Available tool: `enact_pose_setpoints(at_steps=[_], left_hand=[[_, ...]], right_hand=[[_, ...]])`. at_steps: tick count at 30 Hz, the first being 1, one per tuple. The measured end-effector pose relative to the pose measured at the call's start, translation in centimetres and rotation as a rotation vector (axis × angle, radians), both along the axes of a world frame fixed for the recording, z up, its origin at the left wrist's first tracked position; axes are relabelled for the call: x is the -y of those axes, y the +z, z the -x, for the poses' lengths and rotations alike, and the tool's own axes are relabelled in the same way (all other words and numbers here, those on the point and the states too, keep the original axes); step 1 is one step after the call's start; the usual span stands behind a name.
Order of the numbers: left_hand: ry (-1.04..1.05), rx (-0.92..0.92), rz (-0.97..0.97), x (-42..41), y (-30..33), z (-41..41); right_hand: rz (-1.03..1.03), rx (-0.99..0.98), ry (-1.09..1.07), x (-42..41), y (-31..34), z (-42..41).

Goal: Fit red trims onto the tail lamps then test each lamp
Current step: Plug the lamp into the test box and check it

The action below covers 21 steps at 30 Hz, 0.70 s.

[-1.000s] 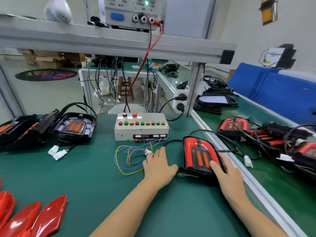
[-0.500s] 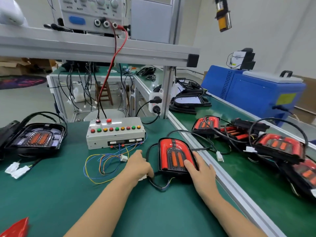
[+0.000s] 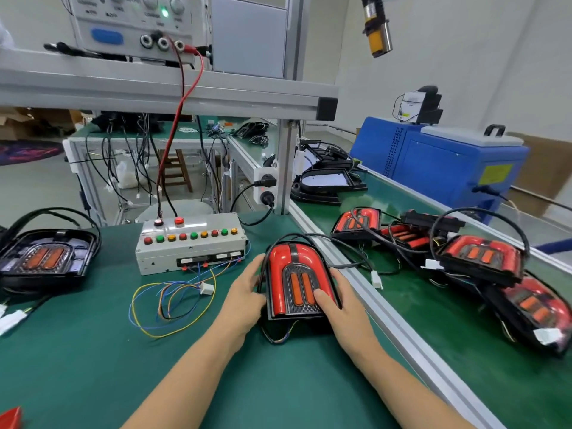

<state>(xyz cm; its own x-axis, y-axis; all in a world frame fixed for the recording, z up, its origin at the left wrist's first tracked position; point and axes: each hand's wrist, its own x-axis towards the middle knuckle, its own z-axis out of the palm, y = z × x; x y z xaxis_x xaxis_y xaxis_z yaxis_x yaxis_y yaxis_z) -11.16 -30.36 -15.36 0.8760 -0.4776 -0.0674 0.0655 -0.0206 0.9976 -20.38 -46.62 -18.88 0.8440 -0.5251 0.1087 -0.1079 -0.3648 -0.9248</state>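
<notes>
The tail lamp [image 3: 297, 281] lies on the desk [image 3: 93, 351] between both hands — left hand [image 3: 244, 300] and right hand [image 3: 343, 308] grip its sides.

From my feed, little resolves into readable text. The power supply [image 3: 130, 23] at eleven o'clock carries small printed words beside its knobs; one looks like "OUTPUT", the rest blur. The yellow label [image 3: 494, 174] on the blue machine [image 3: 433, 162] at two o'clock is too small for me to read. The white tag [image 3: 411, 103] above it is blurred too.
</notes>
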Motion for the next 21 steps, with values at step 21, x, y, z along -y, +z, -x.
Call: enact_pose_setpoints(at_steps=[21], left_hand=[[0.043, -0.363, 0.209, -1.1, -0.1, -1.9]], right_hand=[[-0.457, 0.093, 0.068, 0.4, 1.7, -0.2]])
